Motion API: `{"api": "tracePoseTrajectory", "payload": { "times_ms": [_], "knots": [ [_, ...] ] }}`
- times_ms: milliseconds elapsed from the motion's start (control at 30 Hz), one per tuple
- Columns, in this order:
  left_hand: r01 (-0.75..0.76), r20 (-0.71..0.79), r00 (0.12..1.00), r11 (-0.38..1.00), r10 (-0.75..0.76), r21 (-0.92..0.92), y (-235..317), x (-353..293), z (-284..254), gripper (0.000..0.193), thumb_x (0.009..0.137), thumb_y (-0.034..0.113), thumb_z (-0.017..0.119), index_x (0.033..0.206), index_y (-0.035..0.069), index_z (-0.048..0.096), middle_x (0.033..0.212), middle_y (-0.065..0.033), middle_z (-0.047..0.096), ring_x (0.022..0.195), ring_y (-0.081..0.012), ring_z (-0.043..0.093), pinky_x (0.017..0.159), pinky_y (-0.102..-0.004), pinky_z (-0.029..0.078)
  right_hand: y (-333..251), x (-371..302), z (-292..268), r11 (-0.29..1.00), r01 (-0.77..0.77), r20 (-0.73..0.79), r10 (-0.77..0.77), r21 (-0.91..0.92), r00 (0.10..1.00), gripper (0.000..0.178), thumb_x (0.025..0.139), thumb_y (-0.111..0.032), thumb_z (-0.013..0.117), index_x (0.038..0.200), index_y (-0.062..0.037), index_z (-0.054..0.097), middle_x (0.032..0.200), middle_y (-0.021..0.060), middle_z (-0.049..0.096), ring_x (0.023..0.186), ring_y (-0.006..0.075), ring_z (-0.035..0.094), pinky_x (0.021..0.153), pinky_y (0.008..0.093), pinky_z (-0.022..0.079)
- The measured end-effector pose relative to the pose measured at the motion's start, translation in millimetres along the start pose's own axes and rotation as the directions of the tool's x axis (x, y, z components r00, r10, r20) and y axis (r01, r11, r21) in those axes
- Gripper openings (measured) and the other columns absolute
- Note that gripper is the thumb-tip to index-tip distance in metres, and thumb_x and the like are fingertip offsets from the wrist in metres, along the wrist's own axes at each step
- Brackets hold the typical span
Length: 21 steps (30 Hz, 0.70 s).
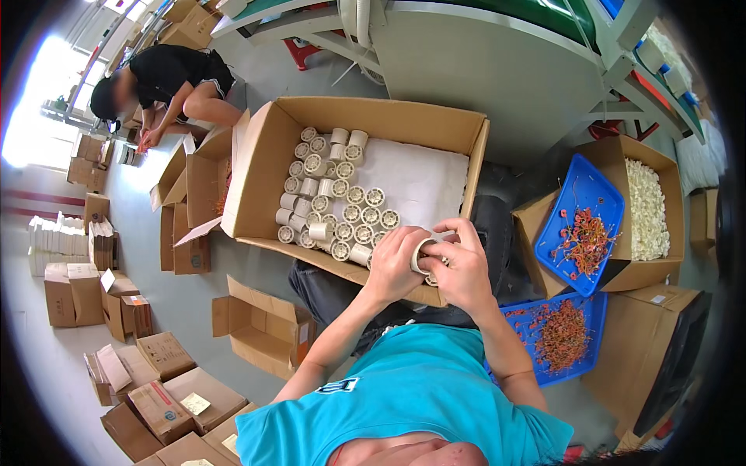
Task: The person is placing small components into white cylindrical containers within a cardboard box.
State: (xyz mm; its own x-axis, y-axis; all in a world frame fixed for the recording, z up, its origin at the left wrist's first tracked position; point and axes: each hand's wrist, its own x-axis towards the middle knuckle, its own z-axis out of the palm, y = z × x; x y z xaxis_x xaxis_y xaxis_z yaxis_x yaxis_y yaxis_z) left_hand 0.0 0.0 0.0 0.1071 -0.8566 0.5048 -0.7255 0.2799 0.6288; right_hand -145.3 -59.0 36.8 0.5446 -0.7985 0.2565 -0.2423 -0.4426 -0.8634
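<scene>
Over the near edge of a large cardboard box [373, 107], both my hands hold one cream plastic cylinder [418, 254], its hollow end turned up toward the right. My left hand [394, 264] wraps around its outer side. The fingers of my right hand [465, 264] close on its rim, with the thumb at the opening; whether a smaller part is pinched there is hidden. Inside the box, several similar cream cylinders [353, 196] with spoked ends lie loosely in the left half. A white sheet [423, 175] lines the box floor on the right.
To the right, two blue trays [584, 186] hold small orange-red wired parts [587, 241]. Beside them stands a carton of small cream pieces [646, 210]. An empty open carton [260, 326] sits left of my legs. Another person [171, 85] crouches at far left. A grey machine [482, 70] stands ahead.
</scene>
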Motion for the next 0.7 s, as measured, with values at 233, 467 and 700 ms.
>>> {"api": "tracePoseTrajectory", "payload": {
  "times_ms": [233,467,700],
  "knots": [
    [-0.046,0.026,0.999,0.999,0.046,-0.011,3,-2,7,0.043,0.061,0.002,0.077,0.101,0.003,0.060,0.090,-0.0124,0.065,0.079,-0.0315,0.066,0.067,-0.0395,0.052,4,-10,-1,0.987,-0.100,0.017,0.098,0.128,0.995,0.018,0.068,0.000,0.076,0.085,-0.0040,0.075,0.101,0.0102,0.061,0.083,0.0251,0.064,0.073,0.0343,0.054],
    [-0.035,0.084,0.996,0.996,0.043,-0.086,-3,-3,5,0.045,0.062,0.003,0.079,0.102,0.004,0.060,0.091,-0.0108,0.066,0.077,-0.0294,0.066,0.066,-0.0381,0.053,1,-13,-2,0.973,-0.185,0.057,0.179,0.140,0.982,0.020,0.071,-0.001,0.074,0.090,-0.0031,0.076,0.104,0.0114,0.064,0.090,0.0264,0.066,0.078,0.0351,0.054],
    [0.026,0.122,0.993,0.981,-0.003,-0.194,1,-4,6,0.049,0.062,0.000,0.077,0.106,0.004,0.058,0.094,-0.0123,0.065,0.084,-0.0331,0.066,0.069,-0.0409,0.052,5,-17,0,0.969,-0.214,0.043,0.210,0.125,0.977,0.019,0.072,0.001,0.072,0.090,-0.0030,0.076,0.103,0.0117,0.064,0.091,0.0278,0.066,0.079,0.0360,0.054]
  ]
}}
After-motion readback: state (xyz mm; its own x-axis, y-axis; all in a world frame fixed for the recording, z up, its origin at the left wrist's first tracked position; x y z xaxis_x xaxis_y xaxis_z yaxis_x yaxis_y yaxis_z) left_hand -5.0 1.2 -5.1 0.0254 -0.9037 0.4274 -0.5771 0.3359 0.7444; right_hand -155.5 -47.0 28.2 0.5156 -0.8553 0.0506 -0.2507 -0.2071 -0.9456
